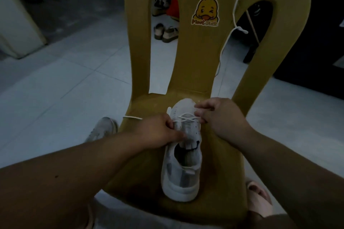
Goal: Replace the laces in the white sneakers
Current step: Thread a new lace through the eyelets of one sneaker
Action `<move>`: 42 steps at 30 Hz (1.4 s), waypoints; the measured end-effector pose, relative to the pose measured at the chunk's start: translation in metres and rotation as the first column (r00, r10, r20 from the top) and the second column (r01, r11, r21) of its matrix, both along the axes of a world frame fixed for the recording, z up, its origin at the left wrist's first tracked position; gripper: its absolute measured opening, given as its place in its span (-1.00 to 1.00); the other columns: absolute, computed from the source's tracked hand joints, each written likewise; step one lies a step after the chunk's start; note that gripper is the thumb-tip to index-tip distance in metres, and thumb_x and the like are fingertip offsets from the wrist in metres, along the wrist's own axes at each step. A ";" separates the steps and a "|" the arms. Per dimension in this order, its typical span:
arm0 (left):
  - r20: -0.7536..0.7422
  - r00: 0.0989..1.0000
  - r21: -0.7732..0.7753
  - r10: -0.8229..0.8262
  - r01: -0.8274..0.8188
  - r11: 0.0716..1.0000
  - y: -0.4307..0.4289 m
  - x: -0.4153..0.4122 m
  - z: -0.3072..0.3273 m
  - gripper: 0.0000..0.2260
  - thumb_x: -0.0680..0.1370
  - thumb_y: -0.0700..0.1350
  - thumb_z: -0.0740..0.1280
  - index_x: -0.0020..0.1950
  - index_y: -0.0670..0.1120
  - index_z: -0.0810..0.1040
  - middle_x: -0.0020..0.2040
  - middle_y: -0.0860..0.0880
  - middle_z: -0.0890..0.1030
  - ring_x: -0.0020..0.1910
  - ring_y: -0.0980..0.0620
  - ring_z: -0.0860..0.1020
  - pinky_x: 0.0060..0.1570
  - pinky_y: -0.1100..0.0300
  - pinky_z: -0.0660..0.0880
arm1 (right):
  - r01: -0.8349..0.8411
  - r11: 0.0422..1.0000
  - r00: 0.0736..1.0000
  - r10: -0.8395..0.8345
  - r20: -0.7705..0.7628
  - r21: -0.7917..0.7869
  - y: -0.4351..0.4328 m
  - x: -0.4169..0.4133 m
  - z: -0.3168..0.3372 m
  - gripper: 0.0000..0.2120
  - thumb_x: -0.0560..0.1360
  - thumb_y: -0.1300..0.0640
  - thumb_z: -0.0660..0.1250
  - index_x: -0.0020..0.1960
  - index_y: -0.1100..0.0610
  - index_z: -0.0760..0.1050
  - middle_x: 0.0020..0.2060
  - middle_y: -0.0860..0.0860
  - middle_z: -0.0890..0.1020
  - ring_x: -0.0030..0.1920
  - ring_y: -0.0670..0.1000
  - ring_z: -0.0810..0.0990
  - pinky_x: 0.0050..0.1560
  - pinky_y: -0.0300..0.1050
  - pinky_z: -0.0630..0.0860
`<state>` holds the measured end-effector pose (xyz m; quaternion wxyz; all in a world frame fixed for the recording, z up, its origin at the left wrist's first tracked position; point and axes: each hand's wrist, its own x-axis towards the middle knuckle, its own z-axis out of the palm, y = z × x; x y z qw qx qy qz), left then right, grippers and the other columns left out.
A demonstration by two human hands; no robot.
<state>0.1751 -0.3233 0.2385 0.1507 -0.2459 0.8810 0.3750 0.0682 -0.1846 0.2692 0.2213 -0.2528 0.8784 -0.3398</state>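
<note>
A white sneaker [183,161] stands on the seat of a yellow plastic chair [214,154], toe pointing toward the chair back. A white lace [187,117] crosses its lowest eyelets near the toe. My left hand [158,132] grips the sneaker's left side by the eyelets, and one lace end [132,117] trails out to its left. My right hand [221,117] pinches the lace at the sneaker's right side. A second white lace [233,16] hangs down over the chair back. The other white sneaker [103,129] lies on the floor to the left of the chair.
The chair back bears a duck sticker [205,10] and has two tall cut-outs. Sandals [165,32] and other shoes stand on the tiled floor beyond it. A pale cabinet [16,24] is at the far left. My foot in a pink slipper [258,193] shows at lower right.
</note>
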 end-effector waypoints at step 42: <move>-0.203 0.906 -0.473 -0.371 0.242 0.847 -0.020 -0.037 -0.012 -0.86 0.56 -0.06 0.28 0.07 0.04 0.59 -0.02 0.04 0.58 -0.08 0.08 0.49 -0.11 0.16 0.46 | -0.180 0.943 0.959 0.231 -0.162 0.280 -0.012 -0.021 -0.023 -0.93 0.52 -0.02 0.33 -0.11 -0.06 0.55 -0.18 -0.13 0.55 -0.19 -0.16 0.50 -0.23 -0.26 0.42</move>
